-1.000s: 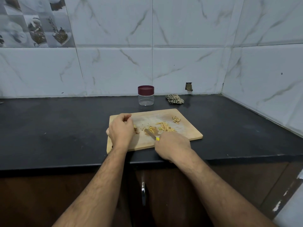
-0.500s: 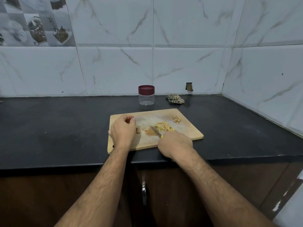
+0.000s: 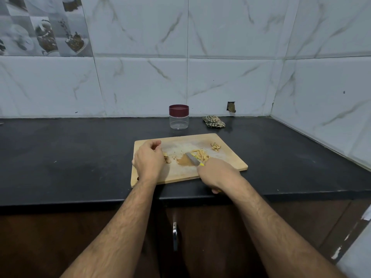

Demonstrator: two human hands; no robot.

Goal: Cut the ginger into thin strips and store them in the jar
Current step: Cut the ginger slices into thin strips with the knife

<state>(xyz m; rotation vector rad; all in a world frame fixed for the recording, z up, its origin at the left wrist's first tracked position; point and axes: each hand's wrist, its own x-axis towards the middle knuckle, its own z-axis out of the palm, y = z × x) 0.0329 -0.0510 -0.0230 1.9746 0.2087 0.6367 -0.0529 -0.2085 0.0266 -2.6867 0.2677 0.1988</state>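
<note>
Pale ginger strips (image 3: 200, 154) heaped on board (image 3: 226, 157); lidded clear jar (image 3: 178, 117) behind

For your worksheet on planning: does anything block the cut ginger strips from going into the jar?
Yes: the maroon lid is on the jar, closing its mouth. Only bare board lies between the ginger strips and it.

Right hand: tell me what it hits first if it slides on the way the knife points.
Probably the ginger piece beside the left hand. The right hand aims the knife up-left across the cutting board; depth is uncertain.
</note>
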